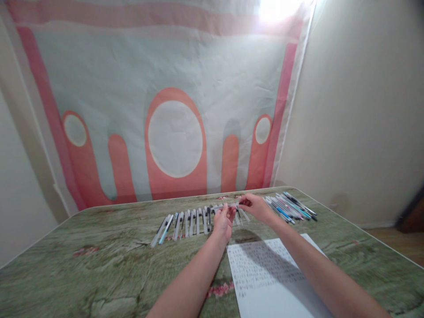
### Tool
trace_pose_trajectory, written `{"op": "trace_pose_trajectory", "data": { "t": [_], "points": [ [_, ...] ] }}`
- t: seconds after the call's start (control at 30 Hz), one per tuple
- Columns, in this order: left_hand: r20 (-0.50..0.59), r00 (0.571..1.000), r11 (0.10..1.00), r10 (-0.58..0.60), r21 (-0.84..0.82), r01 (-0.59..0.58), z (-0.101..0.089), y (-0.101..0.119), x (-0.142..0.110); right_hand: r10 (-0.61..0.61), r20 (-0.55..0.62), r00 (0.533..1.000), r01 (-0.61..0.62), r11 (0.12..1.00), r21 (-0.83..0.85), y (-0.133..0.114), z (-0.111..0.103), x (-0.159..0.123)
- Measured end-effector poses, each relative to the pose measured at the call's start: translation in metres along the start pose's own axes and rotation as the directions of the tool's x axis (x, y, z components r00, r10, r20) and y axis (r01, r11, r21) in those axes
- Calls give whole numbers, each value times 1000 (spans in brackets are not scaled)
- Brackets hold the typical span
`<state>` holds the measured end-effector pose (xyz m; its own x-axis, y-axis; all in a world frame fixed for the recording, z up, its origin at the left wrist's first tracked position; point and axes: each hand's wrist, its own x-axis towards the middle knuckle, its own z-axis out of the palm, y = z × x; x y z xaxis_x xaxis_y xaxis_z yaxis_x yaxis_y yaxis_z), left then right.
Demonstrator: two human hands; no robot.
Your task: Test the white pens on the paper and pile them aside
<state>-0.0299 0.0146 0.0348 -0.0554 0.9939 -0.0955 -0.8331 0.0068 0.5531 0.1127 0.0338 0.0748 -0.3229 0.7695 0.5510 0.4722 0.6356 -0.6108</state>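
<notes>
Above the row on the table, a pen with a pale, clear-looking barrel lies roughly level between my two hands. My left hand is closed around it, palm partly turned up. The fingers of my right hand pinch its right end, where a small dark part shows; whether that is a cap I cannot tell. Just beyond and left of my hands runs a row of pens laid side by side, mostly clear with dark parts. One light blue pen is near the row's left end. My hands hide part of the row.
Right of my right hand lies a loose pile of pens in several colours. A sheet of paper with handwriting is under my right forearm. The table has a green, wood-like top with pink flowers. A patterned cloth hangs behind it.
</notes>
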Motion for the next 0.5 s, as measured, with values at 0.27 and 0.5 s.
{"op": "trace_pose_trajectory", "data": {
  "t": [0.27,0.5],
  "points": [
    [-22,1000,1000,8,8,-7,3,1,-1,-36,-13,999,36,999,-18,0,0,0],
    [-58,998,1000,5,4,-5,4,3,-1,-44,31,999,45,999,-22,-5,-2,-1]
  ]
}}
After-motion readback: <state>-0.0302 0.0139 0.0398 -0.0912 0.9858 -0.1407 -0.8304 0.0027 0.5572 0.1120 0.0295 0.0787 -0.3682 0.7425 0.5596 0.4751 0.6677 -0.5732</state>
